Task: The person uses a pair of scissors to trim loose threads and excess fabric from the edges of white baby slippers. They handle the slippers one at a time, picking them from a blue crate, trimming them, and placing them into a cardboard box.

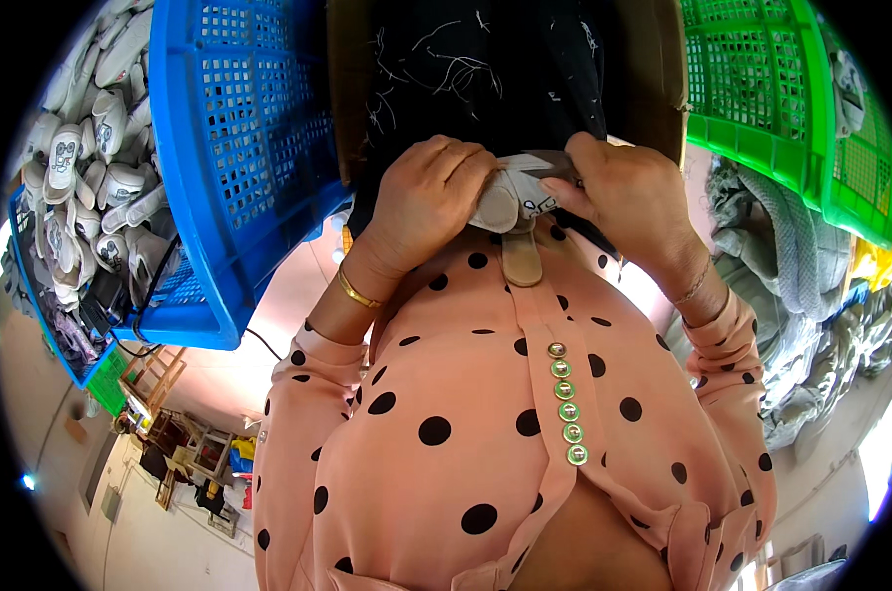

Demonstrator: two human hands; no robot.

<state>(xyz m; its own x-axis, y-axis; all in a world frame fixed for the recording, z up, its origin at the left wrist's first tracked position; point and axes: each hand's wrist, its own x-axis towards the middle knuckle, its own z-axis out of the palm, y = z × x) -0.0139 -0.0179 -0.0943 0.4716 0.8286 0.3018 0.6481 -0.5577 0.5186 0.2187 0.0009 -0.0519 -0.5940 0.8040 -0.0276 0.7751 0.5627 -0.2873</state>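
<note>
Close in front of my body I hold a small pale grey cloth shoe (506, 200) with a dark cartoon print on it. My left hand (431, 197) is closed on its left side, with the fingers curled. On the other side my right hand (635, 195) grips it, the thumb pressed near the print. A rounded tan-grey flap (522, 259) hangs below the shoe against my shirt; whether it belongs to the same shoe I cannot tell. Parts of the shoe are hidden behind my fingers. Under my hands lies black cloth (446, 74) strewn with white thread ends.
A large blue plastic basket (192, 148) stands tilted at my left, beside a heap of similar printed grey shoes (64, 163). At my right is a green plastic basket (761, 108), with grey padded fabric (795, 246) below it. Wooden stools (155, 379) stand farther off at the lower left.
</note>
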